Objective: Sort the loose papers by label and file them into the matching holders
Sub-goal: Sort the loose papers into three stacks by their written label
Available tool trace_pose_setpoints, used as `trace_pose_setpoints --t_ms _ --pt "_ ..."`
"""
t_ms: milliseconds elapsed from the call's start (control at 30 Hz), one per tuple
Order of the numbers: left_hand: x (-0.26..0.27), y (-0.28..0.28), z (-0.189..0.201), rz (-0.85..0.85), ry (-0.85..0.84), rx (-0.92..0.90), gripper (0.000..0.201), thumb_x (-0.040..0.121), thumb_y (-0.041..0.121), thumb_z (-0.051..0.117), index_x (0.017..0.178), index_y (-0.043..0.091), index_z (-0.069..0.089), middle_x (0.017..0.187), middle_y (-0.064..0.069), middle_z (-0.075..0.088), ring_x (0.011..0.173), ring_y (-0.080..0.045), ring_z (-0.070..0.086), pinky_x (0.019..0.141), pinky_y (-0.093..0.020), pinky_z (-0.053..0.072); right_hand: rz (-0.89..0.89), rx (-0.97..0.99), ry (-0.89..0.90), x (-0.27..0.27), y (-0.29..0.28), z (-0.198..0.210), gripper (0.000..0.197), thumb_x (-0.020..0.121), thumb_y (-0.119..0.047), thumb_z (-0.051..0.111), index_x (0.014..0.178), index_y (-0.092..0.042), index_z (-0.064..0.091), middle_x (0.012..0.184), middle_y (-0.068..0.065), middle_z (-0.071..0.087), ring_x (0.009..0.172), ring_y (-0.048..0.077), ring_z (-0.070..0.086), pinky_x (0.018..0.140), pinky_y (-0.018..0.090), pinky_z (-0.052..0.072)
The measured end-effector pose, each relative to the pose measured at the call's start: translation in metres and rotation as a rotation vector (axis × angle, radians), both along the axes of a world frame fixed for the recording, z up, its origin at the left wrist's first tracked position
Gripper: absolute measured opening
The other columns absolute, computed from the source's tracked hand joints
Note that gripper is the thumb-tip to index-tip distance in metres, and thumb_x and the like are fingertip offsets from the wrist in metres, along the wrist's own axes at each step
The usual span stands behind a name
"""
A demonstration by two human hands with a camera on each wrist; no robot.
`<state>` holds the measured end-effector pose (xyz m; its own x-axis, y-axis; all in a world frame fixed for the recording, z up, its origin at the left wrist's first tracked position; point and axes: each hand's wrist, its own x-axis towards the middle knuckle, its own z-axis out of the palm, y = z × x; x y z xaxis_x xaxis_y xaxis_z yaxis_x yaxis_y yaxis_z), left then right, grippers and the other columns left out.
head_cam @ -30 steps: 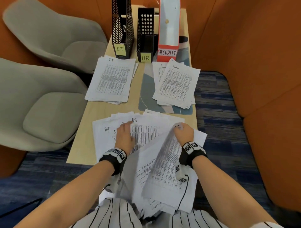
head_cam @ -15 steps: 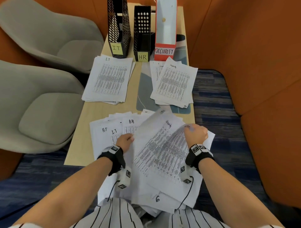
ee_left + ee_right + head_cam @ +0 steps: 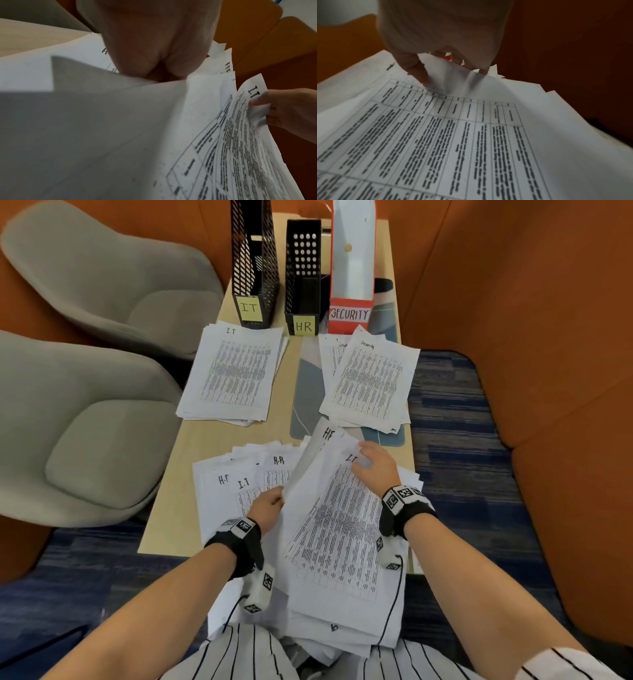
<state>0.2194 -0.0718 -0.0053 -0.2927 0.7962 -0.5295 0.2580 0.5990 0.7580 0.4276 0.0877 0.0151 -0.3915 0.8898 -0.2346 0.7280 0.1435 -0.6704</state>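
Where a narrow pale-wood table (image 3: 212, 440) runs away from the seated person, orange padded walls (image 3: 513, 302) close in at 12 and 3 o'clock, and two grey chairs (image 3: 102, 412) sit at 9 o'clock on blue carpet (image 3: 455, 474). At the far end, toward 12 o'clock, three holders stand side by side: IT holder (image 3: 251, 268), HR holder (image 3: 303, 275) and SECURITY holder (image 3: 351, 268). An IT stack (image 3: 233, 374) lies before the first, and a Security stack (image 3: 371, 381) lies on a grey mat (image 3: 308, 392).

Loose papers (image 3: 239, 474) fan over the near edge and spill onto the lap. The right hand (image 3: 376, 467) pinches the top corner of a lifted sheet (image 3: 339, 529) marked I.T, thumb above and fingers beneath. The left hand (image 3: 269, 505) rests at 9 o'clock of that sheet, its fingers tucked under raised pages, so I cannot tell its grip. Printed tables are too blurred to read, and the holders' tops are cut off.
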Motion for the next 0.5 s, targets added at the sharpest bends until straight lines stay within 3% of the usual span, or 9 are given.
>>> trace_pose_setpoints --t_ms 33,100,233,367,500 --pt "-0.001 0.001 0.0 0.007 0.012 0.011 0.026 0.095 0.003 0.042 0.101 0.013 0.065 0.107 -0.014 0.067 0.1 -0.027 0.058 0.092 -0.039 0.044 0.016 0.005 -0.01 -0.001 0.003 -0.001 0.037 0.084 -0.023 0.065 0.118 -0.009 0.065 0.143 0.003 0.047 0.13 0.024 0.044 0.111 0.043 0.031" --pt "-0.004 0.0 0.002 0.004 0.059 0.015 0.025 0.094 0.001 0.041 0.099 0.01 0.064 0.1 -0.013 0.066 0.094 -0.026 0.056 0.083 -0.033 0.042 0.032 0.004 -0.036 -0.003 0.006 0.002 0.036 0.083 -0.024 0.065 0.116 -0.008 0.065 0.138 0.004 0.051 0.124 0.024 0.049 0.107 0.037 0.035" --pt "-0.008 -0.007 -0.001 0.074 0.097 0.004 0.02 0.09 0.0 0.039 0.093 0.017 0.05 0.084 -0.004 0.055 0.076 -0.02 0.048 0.061 -0.025 0.035 0.026 -0.011 -0.072 -0.003 0.009 0.009 0.044 0.073 -0.038 0.053 0.104 -0.01 0.067 0.107 0.005 0.062 0.102 0.025 0.059 0.09 0.035 0.042" --pt "-0.006 -0.01 0.002 0.173 0.192 0.082 0.024 0.089 -0.002 0.04 0.097 0.021 0.039 0.075 -0.002 0.054 0.061 -0.019 0.048 0.06 -0.029 0.039 0.051 -0.024 -0.026 -0.003 0.009 0.005 0.025 0.08 -0.019 0.064 0.097 -0.001 0.067 0.102 0.014 0.064 0.097 0.029 0.059 0.081 0.031 0.043" --pt "-0.003 -0.006 0.005 0.069 0.276 0.078 0.03 0.088 -0.007 0.038 0.078 0.016 0.055 0.075 0.002 0.053 0.067 -0.016 0.047 0.065 -0.026 0.036 0.004 0.025 0.009 -0.006 0.004 0.006 0.02 0.082 -0.015 0.061 0.094 0.001 0.065 0.095 0.016 0.064 0.09 0.028 0.058 0.078 0.032 0.045"
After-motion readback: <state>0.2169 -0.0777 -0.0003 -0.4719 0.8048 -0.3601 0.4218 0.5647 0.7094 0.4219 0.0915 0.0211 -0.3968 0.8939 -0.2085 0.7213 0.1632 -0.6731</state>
